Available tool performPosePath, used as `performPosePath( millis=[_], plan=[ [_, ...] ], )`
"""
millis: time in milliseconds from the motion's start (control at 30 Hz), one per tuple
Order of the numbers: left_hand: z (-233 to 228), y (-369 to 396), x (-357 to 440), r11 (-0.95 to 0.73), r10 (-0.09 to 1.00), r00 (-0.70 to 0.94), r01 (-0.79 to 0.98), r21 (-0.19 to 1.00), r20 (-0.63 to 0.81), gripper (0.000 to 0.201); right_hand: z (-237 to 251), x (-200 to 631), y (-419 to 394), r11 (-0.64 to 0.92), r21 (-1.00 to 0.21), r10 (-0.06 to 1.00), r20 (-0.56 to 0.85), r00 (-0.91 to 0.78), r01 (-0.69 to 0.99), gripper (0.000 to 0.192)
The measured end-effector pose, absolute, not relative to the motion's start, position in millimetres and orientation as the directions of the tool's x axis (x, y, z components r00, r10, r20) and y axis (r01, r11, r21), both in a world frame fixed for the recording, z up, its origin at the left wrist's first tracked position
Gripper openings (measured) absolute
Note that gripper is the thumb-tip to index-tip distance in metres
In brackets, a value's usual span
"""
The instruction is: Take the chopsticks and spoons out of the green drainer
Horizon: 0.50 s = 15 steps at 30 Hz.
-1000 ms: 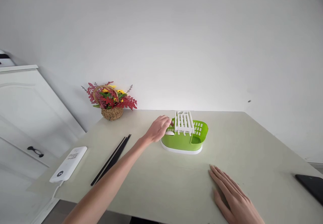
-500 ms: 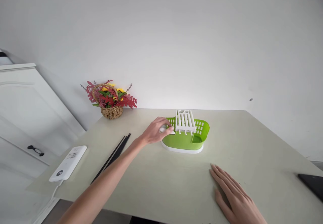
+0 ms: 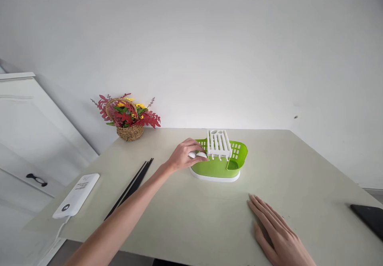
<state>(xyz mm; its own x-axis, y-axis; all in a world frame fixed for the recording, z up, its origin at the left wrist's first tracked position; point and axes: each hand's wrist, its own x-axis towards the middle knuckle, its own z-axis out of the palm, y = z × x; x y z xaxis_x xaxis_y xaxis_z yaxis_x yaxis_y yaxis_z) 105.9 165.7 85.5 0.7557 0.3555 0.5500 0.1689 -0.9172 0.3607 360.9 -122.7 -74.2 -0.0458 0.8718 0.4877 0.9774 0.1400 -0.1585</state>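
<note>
**Left hand pinches a white piece at the green holder**

Head view: just left of the frame's centre, the left hand (image 3: pixel 183 157) reaches across the tabletop (image 3: pixel 191 214) to the left end of the green cutlery holder (image 3: pixel 220 166). Its grip is pressed together on a small white rounded piece (image 3: pixel 198 154), held at the holder's left rim; what the piece is cannot be told. A white slotted rack (image 3: pixel 219 142) stands in the middle of the holder, just right of the fingers.

In the lower right of the frame, the right hand (image 3: pixel 277 234) lies flat on the tabletop, palm down, fingers spread and holding nothing, well apart from the holder.

Left of centre, black chopsticks (image 3: pixel 131 185) lie in a bundle on the tabletop. A white power bank (image 3: pixel 76 195) sits at the lower left edge. A flower basket (image 3: pixel 127 116) stands by the wall, upper left. A dark flat device (image 3: pixel 369 216) lies at the far right edge.
</note>
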Motion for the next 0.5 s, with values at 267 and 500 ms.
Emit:
performPosePath(
  millis=[267, 500],
  plan=[
    [85.1, 168.4, 110.8, -0.908, 0.391, 0.671, 0.17, 0.383, 0.63, 0.045, -73.8, 361.2, -122.5, 0.149, -0.131, 0.866, 0.495, -0.065, 0.98, 0.07],
    [85.1, 165.6, 111.6, -0.888, 0.423, 0.652, 0.158, 0.432, 0.63, 0.045, -73.2, 360.7, -122.2, 0.143, -0.14, 0.873, 0.484, -0.058, 0.98, 0.069]
  ],
)
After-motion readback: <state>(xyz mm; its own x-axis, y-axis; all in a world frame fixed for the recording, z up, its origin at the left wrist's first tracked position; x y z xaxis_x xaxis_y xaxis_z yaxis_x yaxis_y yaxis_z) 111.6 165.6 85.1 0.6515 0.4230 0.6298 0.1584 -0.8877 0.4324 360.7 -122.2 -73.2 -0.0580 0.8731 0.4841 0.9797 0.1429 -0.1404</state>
